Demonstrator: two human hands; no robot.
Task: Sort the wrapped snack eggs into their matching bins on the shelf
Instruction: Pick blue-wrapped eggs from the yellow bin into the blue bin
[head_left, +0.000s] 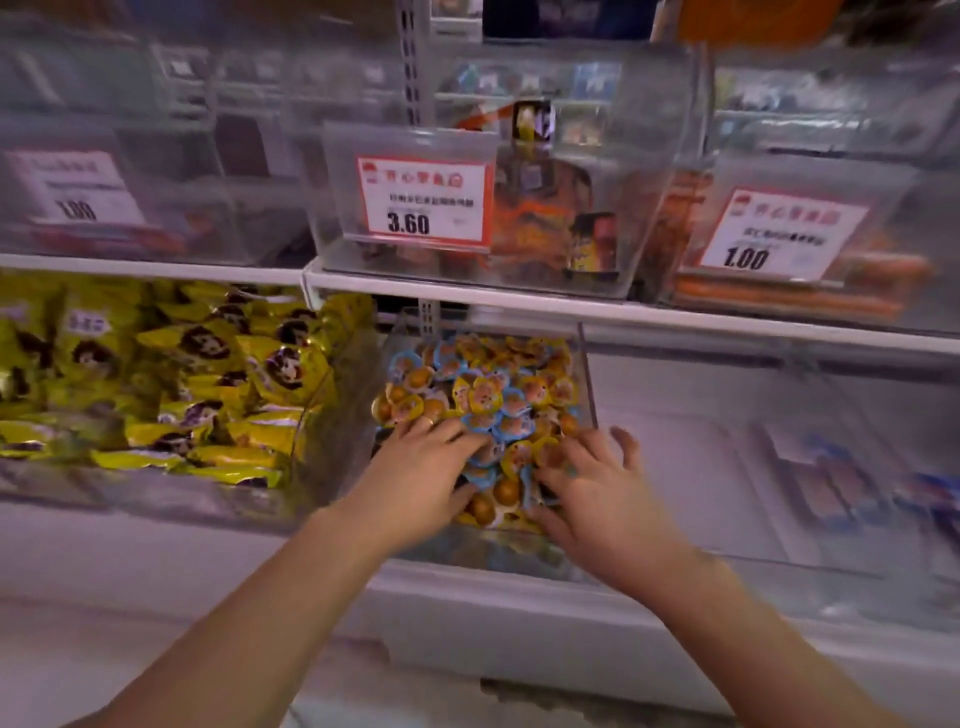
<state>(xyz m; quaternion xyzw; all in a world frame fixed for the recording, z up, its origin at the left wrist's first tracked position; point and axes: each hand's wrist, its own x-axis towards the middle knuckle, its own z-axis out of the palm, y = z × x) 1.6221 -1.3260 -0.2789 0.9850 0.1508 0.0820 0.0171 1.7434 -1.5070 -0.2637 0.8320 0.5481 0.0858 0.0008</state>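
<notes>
Under both hands: the snack eggs (483, 405), heaped in a clear bin (586, 364) on the lower shelf. Risk: blue-rimmed and yellow-rimmed wrappers are mixed and frame's blurred, so I could grab the wrong kind or drag eggs over the front lip. Left hand (421, 467) lies flat, fingers spread on the pile, holding nothing. Right hand (597, 488) palm-down, fingers slightly bent; can't tell if it's holding one.
</notes>
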